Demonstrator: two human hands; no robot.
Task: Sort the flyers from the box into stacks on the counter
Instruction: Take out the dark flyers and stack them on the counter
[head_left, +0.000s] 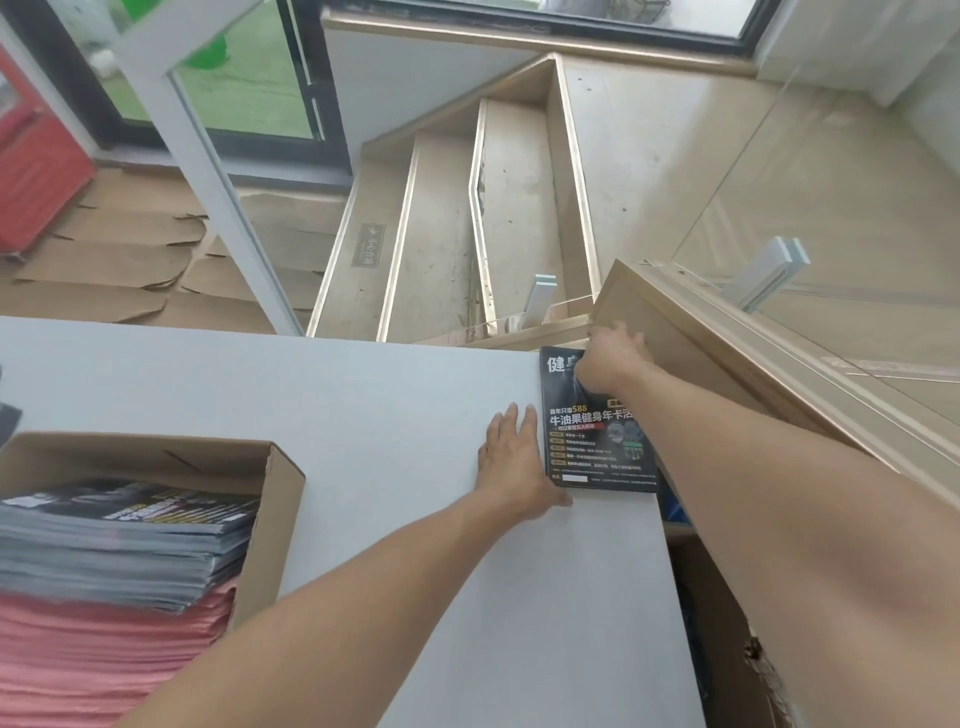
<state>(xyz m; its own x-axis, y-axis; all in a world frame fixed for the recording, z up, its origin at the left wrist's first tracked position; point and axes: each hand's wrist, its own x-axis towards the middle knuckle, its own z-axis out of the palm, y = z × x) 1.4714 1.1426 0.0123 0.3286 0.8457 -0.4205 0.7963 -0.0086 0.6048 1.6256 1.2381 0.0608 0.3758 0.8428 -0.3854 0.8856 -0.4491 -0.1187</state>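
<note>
A stack of black flyers (597, 447) lies at the far right corner of the white counter (363, 415). My left hand (514, 457) rests flat on the counter, fingers spread, touching the stack's left edge. My right hand (608, 364) presses down on the stack's far end, fingers curled over the top flyer. At the lower left a cardboard box (270, 499) holds more flyers, dark ones (119, 540) on top and pink ones (104, 660) beneath.
The counter ends just right of the stack, where a wooden rail (727, 353) and a glass panel (831, 234) rise. Wooden stairs (467, 223) drop away beyond the counter's far edge. Flattened cardboard (130, 260) covers the floor at left.
</note>
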